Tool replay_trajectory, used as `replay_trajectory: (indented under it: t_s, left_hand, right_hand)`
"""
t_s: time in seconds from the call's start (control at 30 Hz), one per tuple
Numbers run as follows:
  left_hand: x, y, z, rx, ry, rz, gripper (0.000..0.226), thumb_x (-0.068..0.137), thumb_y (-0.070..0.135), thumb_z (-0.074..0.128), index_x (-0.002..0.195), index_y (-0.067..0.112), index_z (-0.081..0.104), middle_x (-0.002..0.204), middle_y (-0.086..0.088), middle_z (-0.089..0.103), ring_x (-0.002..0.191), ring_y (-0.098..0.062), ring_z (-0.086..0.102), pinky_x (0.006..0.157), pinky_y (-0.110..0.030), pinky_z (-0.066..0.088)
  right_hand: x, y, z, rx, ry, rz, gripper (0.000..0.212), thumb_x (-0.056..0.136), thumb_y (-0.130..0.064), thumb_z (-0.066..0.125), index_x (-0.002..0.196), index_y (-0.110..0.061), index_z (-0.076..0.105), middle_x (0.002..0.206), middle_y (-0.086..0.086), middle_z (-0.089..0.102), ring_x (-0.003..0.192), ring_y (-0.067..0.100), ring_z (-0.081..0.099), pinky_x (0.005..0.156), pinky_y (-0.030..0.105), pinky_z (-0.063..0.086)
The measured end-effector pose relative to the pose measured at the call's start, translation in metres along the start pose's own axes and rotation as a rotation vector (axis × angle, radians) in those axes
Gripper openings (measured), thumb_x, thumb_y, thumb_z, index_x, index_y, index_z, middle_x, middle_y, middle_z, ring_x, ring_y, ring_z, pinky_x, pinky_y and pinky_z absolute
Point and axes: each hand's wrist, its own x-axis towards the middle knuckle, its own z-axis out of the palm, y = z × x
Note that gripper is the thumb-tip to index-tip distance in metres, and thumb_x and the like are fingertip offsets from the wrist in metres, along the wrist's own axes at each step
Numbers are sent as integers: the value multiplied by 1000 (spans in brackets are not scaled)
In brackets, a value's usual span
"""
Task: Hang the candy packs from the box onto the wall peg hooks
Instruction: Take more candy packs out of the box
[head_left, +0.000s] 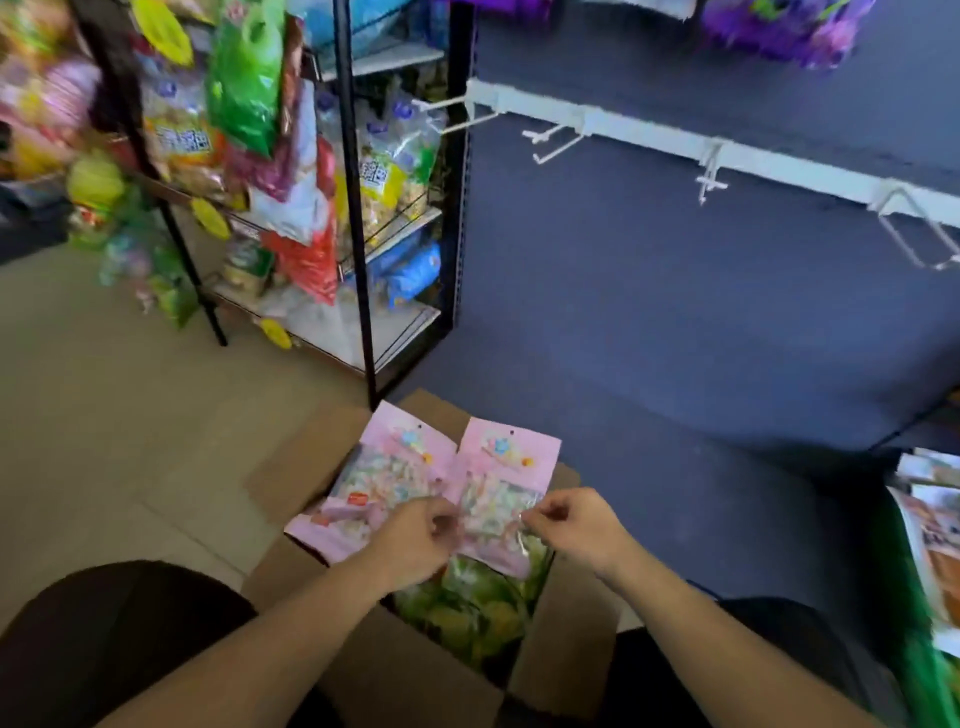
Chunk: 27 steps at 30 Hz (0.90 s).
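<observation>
Snack rack (349, 182): a black wire rack full of bright bags, far left. It is not part of this job.
Left pink candy pack (384, 467): it is up in the air over the box, tilted, with its top away from the person. It looks thin, light and floppy, with small soft sweets inside.
Left grip (415, 540): the fingers are curled in and pinch the left pink candy pack near its bottom corner, where the two packs meet. I cannot tell if it has the other pack too.
Cardboard box (426, 670): it sits open on the floor, just under both hands.
Green packs (467, 613): these lie inside the cardboard box, waiting.
Right pink candy pack (506, 467): it is right beside the first one, also held over the box. The shiny wrap looks slippery and crinkly.
Hang hole (513, 431): a small dark hole at the top of the pack. I think this is the part that must slide onto a hook.
Right grip (566, 525): finger and thumb are closed in a pinch on the right edge of the right pink candy pack.
Where to hold: near the top, close to the hole, would keep the pack from flopping. A gentle pinch should do, since it looks light.
Peg hooks (558, 137): white hooks stick out from a white rail (779, 166) on the dark blue wall, well apart from the packs. The ones in view are bare.
</observation>
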Motion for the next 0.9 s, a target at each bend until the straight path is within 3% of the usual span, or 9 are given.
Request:
replay_trajectory:
  t_s: [0.1,0.27,0.33,0.43,0.5,0.57,0.73,0.8,0.9]
  left_hand:
    - [12,-30,-3,56,-18,-66,29,97,27,59,122,18,69,119,2,70,113,-17,66,92,-29,53]
    - [50,-77,-32,200,229,-200,52,93,36,57,138,10,58,143,-13,55,127,-32,57,103,-36,48]
    - [65,-108,-45,253,268,-291,56,96,37,56,145,14,48,150,-15,47,128,-39,55,100,-43,50]
    - [77,-138,-55,182,259,-332,69,96,42,59,154,15,33,146,-17,54,122,-43,59,93,-43,52]
    - [82,-143,-52,78,311,-345,68,93,44,66,147,12,42,132,-17,65,116,-41,64,85,-39,52]
    - [88,-144,-48,-60,373,-395,58,87,50,70,131,14,56,114,-11,72,102,-34,70,75,-34,53]
    - [95,-124,-38,-192,299,-364,16,90,28,72,88,13,69,76,0,66,76,-23,66,60,-23,46]
    - [90,-108,-36,-247,261,-333,20,92,18,67,74,13,58,69,-1,59,68,-19,60,54,-20,42]
    - [83,-91,-41,-436,213,-293,8,92,19,64,99,15,65,95,-3,73,85,-21,70,64,-29,56]
  right_hand:
    - [27,16,13,127,49,62,15,91,-26,77,94,-12,81,91,0,80,86,18,75,83,38,60]
    - [87,25,16,239,202,173,63,88,-38,80,141,-14,56,131,0,62,120,29,65,103,47,54]
    - [108,29,23,278,222,173,62,88,-36,81,140,-19,51,136,-2,59,126,27,61,106,47,51]
    - [135,41,35,447,213,168,45,89,-21,82,126,-20,56,127,1,70,107,15,73,88,34,58]
    - [148,46,37,494,261,226,41,89,-13,82,122,-6,60,112,8,76,81,5,77,65,18,58]
    - [157,48,39,559,329,295,28,87,-9,82,109,-7,64,101,11,77,68,7,73,53,21,54]
    - [164,57,57,638,267,382,30,95,-20,75,120,-8,66,117,9,74,94,26,72,77,39,58]
    - [158,56,59,680,267,368,29,99,-23,69,125,-10,62,119,6,73,99,23,72,75,37,58]
    - [147,46,49,754,310,327,24,100,-21,68,121,-10,66,112,6,76,95,24,74,77,36,59]
